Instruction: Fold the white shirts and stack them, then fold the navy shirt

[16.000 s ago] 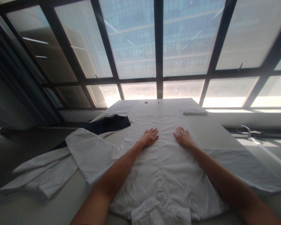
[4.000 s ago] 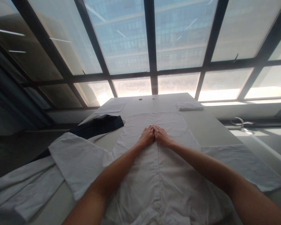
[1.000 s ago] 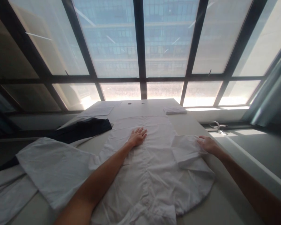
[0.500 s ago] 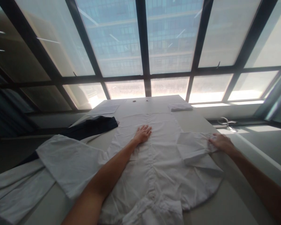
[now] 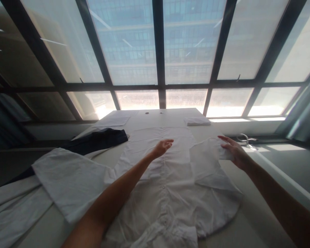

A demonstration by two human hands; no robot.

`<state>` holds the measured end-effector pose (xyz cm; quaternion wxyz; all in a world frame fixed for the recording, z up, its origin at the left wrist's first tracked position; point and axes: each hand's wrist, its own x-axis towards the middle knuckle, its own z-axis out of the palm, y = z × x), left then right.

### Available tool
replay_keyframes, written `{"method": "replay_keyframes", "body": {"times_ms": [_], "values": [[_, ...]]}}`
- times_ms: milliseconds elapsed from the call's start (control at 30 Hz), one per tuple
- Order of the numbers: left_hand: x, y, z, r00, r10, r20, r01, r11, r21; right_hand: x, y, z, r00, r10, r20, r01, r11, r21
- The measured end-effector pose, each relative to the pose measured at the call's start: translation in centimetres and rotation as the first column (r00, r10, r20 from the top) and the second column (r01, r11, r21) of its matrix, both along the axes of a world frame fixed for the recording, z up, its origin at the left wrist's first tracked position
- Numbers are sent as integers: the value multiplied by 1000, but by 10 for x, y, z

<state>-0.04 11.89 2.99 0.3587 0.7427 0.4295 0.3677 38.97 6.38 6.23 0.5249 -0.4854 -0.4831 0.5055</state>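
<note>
A white button-up shirt (image 5: 175,172) lies spread on the table, its button placket running down the middle and its collar crumpled at the near edge. My left hand (image 5: 163,148) hovers just over the middle of the shirt, fingers stretched out and holding nothing. At the right, my right hand (image 5: 235,151) grips the end of the shirt's right sleeve (image 5: 205,158) between thumb and fingers, and the sleeve is slightly raised. The other sleeve (image 5: 69,179) reaches out to the left, partly behind my left forearm.
Dark folded clothing (image 5: 100,141) and more white cloth (image 5: 12,206) lie along the left side of the white table (image 5: 155,119). A folded white cloth (image 5: 197,121) and a sheet of paper (image 5: 113,121) are at the far end. Beyond the right edge sits a curled pale strap (image 5: 245,140). Large windows stand behind.
My left hand has lifted off the shirt and shifted slightly right. My right hand has moved a little up and left, raising the sleeve end with it.
</note>
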Motion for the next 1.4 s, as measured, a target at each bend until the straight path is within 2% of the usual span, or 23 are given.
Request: {"method": "replay_keyframes", "body": {"times_ms": [67,167,233,300,333,367,400,433,533,600,667,767,833,967,1167,1267,1400], "values": [[14,-13,15,966,-97,240,151,964,-218,-28,-4,15,995,83,-60,-81,996,37],[28,-30,32,855,-143,498,389,811,-436,-73,-10,27,957,254,-141,-242,965,98],[30,-35,37,816,-114,567,463,716,-522,-99,-15,29,873,458,-166,-445,889,109],[26,-34,35,813,-63,579,465,669,-580,-113,-19,29,761,633,-146,-625,774,96],[23,-32,33,819,-42,572,457,651,-606,-116,-20,29,722,681,-125,-676,732,88],[18,-30,30,828,-28,559,449,630,-633,-116,-21,28,708,699,-101,-694,715,85],[13,-27,27,840,-23,542,444,604,-662,-112,-20,26,721,689,-76,-684,725,85],[7,-24,25,851,-24,525,441,574,-689,-106,-18,24,754,655,-49,-650,755,85],[-12,-15,21,875,-33,482,430,511,-745,-77,-7,12,891,451,52,-454,887,86],[-26,-11,23,891,-46,451,408,512,-756,-53,2,0,954,272,125,-285,953,99],[-38,-9,28,911,-83,403,384,526,-759,-28,11,-16,980,107,167,-127,985,115],[-53,-9,37,943,-137,304,327,555,-765,0,19,-40,980,-56,192,31,991,131],[-59,-10,43,956,-150,253,292,575,-764,9,22,-54,970,-102,219,72,987,142],[-66,-10,46,977,-138,164,214,610,-763,7,26,-69,953,-95,287,40,981,191],[-75,-4,41,993,-119,-16,70,680,-730,-3,30,-76,935,-39,352,-43,974,221],[-82,-5,45,984,-168,-58,72,674,-735,-4,27,-77,930,5,368,-92,971,218],[-95,-9,51,982,-187,-12,116,654,-748,-7,23,-77,903,13,429,-116,970,215]]}}
